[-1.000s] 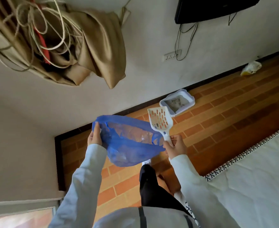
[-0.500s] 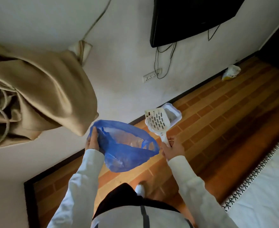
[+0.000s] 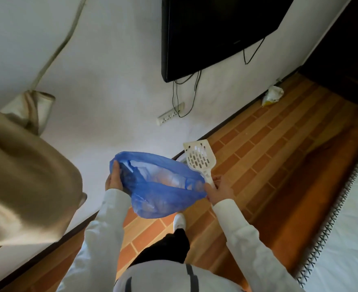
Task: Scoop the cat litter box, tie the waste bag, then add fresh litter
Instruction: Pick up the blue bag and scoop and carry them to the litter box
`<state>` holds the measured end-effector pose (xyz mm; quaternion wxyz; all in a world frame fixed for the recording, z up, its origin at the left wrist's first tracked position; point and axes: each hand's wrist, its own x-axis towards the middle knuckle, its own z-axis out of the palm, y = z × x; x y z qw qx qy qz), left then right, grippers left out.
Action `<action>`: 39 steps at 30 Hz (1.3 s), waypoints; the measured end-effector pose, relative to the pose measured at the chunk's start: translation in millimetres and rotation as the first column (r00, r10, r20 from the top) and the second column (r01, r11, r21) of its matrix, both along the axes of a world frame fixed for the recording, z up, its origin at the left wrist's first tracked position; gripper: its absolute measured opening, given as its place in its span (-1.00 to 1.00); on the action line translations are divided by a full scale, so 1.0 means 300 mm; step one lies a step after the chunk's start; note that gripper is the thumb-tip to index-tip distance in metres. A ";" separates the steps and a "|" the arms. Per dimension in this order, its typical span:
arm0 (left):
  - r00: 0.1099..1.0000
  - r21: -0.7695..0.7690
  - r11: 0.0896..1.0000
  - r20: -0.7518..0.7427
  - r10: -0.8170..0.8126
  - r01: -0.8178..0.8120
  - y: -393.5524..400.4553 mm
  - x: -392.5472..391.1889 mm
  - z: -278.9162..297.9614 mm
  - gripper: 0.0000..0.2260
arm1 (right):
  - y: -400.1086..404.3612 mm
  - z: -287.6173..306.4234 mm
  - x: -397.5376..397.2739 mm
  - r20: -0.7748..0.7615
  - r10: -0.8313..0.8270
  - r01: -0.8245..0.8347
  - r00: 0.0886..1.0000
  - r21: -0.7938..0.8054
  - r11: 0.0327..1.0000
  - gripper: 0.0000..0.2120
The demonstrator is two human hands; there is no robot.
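Left hand (image 3: 113, 179) grips the bag (image 3: 157, 186) rim, fingers curled over it; right hand (image 3: 220, 189) pinches the opposite rim together with the scoop (image 3: 199, 158) handle. Scoop points up and away, blade empty. The box (image 3: 179, 158), probably the pale rim behind the bag, lies ahead. Bag mouth gapes; contents unclear.

- The bag (image 3: 163, 194) you held was thin blue plastic, translucent, crinkled, faintly glossy.
- Your scoop (image 3: 200, 160) was off-white hard plastic, slotted, with a matt finish.
- The floor (image 3: 279, 148) looked like smooth brick-pattern tile, slightly shiny.
- The wall (image 3: 115, 85) was matt white plaster.
- The curtain (image 3: 26, 186) was tan cloth with a soft sheen.
- The television (image 3: 211, 32) had a dark glossy screen.
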<state>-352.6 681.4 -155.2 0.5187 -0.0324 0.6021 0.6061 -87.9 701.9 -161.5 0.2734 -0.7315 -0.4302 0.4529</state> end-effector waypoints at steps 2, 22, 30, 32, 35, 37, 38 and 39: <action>1.000 0.014 1.000 0.006 -0.002 0.002 0.085 0.006 -0.020 -0.30 | 0.103 -0.002 0.009 0.000 0.011 -0.011 1.000 -0.015 1.000 -0.74; 0.924 0.009 0.924 0.019 0.382 -0.382 0.550 0.090 -0.082 -0.67 | 0.846 -0.037 -0.037 0.123 0.445 -0.427 0.887 -0.147 0.892 -0.70; 0.768 0.018 0.768 -0.016 0.640 -0.640 0.583 0.300 -0.111 -0.72 | 1.106 -0.107 0.052 0.102 0.754 -0.731 0.649 -0.189 0.655 -0.79; 0.692 0.045 0.692 -0.020 0.722 -0.721 0.602 0.376 -0.111 -0.77 | 1.160 -0.073 0.088 0.108 0.813 -0.793 0.573 -0.178 0.582 -0.80; 0.607 0.076 0.607 -0.033 0.794 -0.791 0.616 0.490 -0.101 -0.82 | 1.245 -0.036 0.139 0.122 0.877 -0.863 0.464 -0.158 0.479 -0.80; 0.553 0.081 0.551 -0.007 0.833 -0.830 0.622 0.554 -0.106 -0.80 | 1.292 -0.025 0.169 0.129 0.905 -0.895 0.406 -0.143 0.422 -0.80; 0.528 0.077 0.526 0.003 0.849 -0.847 0.626 0.582 -0.102 -0.75 | 1.309 -0.027 0.180 0.131 0.914 -0.905 0.384 -0.142 0.401 -0.80; 0.505 0.071 0.503 0.005 0.863 -0.861 0.628 0.611 -0.095 -0.71 | 1.323 -0.030 0.190 0.136 0.921 -0.913 0.365 -0.144 0.382 -0.80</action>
